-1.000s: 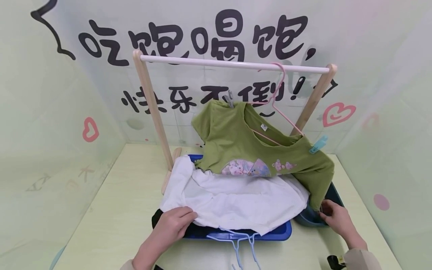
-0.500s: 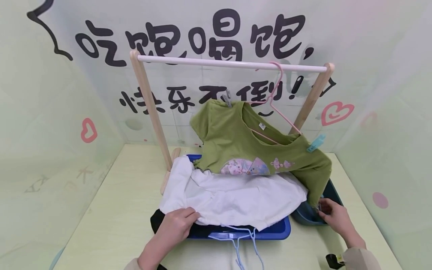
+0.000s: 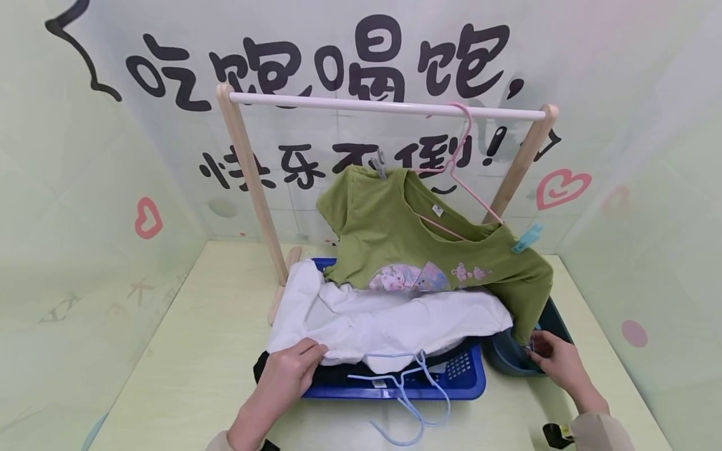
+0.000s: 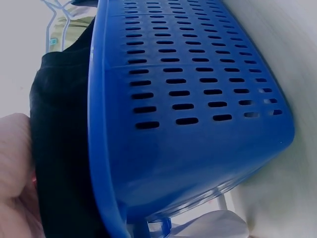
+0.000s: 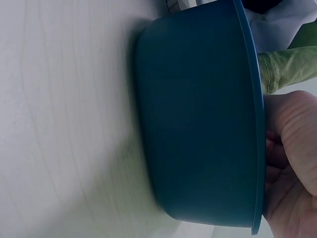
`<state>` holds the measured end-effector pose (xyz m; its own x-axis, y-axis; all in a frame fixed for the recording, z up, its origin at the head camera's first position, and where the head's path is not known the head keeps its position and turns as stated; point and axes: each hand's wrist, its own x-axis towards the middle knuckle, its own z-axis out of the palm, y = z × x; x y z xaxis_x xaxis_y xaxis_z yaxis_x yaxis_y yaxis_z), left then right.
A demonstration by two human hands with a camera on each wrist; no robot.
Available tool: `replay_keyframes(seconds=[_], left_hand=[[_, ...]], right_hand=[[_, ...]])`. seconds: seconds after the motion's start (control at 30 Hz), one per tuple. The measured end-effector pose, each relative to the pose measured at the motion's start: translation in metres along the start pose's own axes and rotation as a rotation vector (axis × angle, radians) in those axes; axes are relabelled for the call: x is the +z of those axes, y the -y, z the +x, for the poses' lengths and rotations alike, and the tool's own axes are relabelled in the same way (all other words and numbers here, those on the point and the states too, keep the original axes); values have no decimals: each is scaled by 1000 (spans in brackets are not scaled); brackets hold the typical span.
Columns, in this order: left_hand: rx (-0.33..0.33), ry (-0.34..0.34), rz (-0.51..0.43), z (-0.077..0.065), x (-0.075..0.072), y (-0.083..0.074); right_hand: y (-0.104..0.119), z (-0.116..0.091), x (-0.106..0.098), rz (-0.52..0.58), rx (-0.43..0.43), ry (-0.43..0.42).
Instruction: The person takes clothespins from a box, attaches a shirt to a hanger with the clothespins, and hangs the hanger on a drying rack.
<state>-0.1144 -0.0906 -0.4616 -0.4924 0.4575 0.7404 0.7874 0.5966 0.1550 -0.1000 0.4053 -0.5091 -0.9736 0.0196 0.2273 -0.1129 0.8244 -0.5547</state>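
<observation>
My left hand pinches the front left edge of a white garment, spread over a blue basket. Light blue hangers stick out from under its front edge. In the left wrist view, black cloth hangs over the basket rim beside that hand. My right hand is at a teal bin, pinching a small grey clothespin, mostly hidden by the fingers. A green shirt hangs tilted on a pink hanger, its sleeve end close to the right fingers.
A rack with a white rail and wooden posts stands behind. A grey clothespin and a turquoise clothespin grip the shirt's shoulders. Printed walls enclose the table.
The white garment's front edge has drawn back and up, uncovering black cloth and the basket's perforated inside. The light blue hangers have shifted and swung right. The right hand stays almost still.
</observation>
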Motion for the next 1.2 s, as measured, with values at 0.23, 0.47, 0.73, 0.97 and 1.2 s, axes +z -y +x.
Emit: replay_keyframes(seconds=[0.23,0.47,0.73,0.97,1.2], left_hand=[[-36,50,14,-2,-8,0],[-63,109,-12,-11,-18,8],[-2,75,-63,-17,-28,17],[87,72,-114,-24,-37,27],[79,10,-189,-27,-41,31]], right_hand=[[1,-1,1,3,-15,-17],[-1,1,1,-11,-9,-7],[1,1,1,-23,-17,-7],[1,2,2,-31,-13,-5],[2,1,4,-25,-5,8]])
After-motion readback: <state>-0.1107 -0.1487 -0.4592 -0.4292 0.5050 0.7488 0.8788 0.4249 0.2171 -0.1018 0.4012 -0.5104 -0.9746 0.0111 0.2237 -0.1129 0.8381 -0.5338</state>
